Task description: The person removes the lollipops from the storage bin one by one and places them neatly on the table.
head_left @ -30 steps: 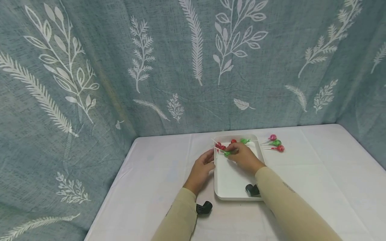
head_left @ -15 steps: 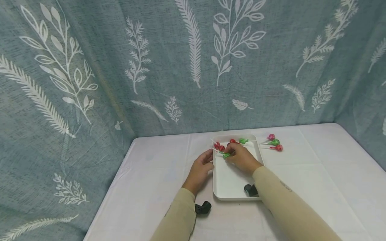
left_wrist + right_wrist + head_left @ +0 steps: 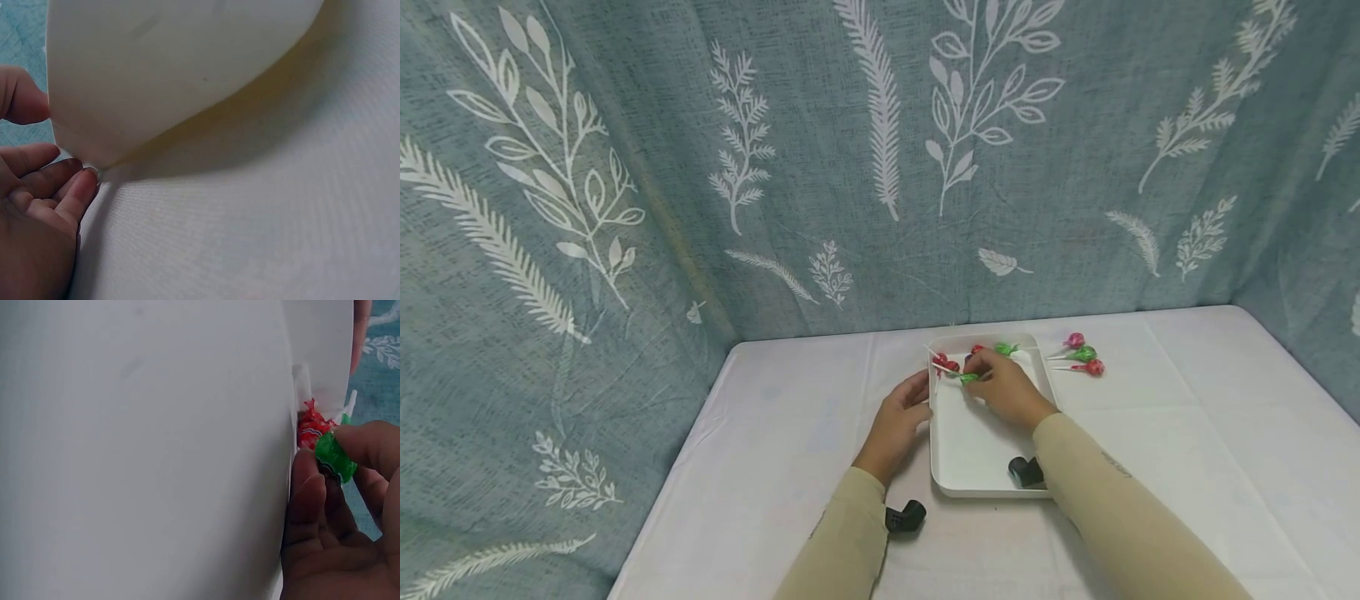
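My right hand (image 3: pixel 1006 392) pinches a green-wrapped lollipop (image 3: pixel 969 378) above the far part of a white tray (image 3: pixel 985 494). Its white stick points left over the rim. In the right wrist view, thumb and fingers hold the green candy (image 3: pixel 334 456), with a red-wrapped lollipop (image 3: pixel 310 432) just behind it. Red lollipops (image 3: pixel 946 364) lie in the tray's far left corner, and a green one (image 3: pixel 1006 349) lies along the far wall. My left hand (image 3: pixel 898 425) rests against the tray's left wall; in the left wrist view its fingertips touch the outer side (image 3: pixel 156 81).
Three lollipops, pink (image 3: pixel 1076 340), green (image 3: pixel 1086 354) and red (image 3: pixel 1095 367), lie on the white-covered table (image 3: pixel 1150 467) right of the tray. A leaf-patterned curtain (image 3: pixel 850 167) hangs behind. Black wrist devices (image 3: pixel 907 517) sit at both wrists.
The right hand, with the green lollipop, dips slightly toward the tray and then lifts back a little up and right. The left hand stays at the tray's wall.
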Action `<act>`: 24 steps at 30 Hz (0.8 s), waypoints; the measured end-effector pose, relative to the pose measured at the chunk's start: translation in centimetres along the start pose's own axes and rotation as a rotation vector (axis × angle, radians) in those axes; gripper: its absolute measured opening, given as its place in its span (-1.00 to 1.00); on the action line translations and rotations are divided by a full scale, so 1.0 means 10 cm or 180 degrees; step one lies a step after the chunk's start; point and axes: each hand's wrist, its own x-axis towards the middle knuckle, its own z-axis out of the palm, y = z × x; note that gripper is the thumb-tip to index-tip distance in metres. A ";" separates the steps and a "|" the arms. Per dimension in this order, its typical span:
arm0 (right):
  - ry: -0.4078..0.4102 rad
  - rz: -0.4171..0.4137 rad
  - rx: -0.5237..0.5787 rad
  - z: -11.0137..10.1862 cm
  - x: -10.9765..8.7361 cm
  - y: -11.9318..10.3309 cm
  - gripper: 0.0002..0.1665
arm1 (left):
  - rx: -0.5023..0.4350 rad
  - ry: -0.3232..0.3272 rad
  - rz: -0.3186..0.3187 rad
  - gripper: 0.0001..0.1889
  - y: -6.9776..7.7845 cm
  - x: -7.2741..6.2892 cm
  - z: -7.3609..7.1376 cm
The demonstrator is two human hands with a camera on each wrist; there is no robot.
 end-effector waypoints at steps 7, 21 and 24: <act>-0.0018 0.0027 0.0117 -0.02 -0.03 -0.04 -0.80 | -0.0011 -0.0006 -0.0008 -0.24 0.02 -0.02 0.01; 0.0120 -0.0010 0.0028 0.03 -0.09 -0.06 -0.80 | 0.0049 -0.0011 -0.0072 -0.24 0.01 -0.03 -0.02; 0.0161 -0.0061 0.0060 0.04 -0.09 -0.08 -0.79 | 0.0039 -0.0013 -0.0068 -0.24 0.00 -0.04 -0.03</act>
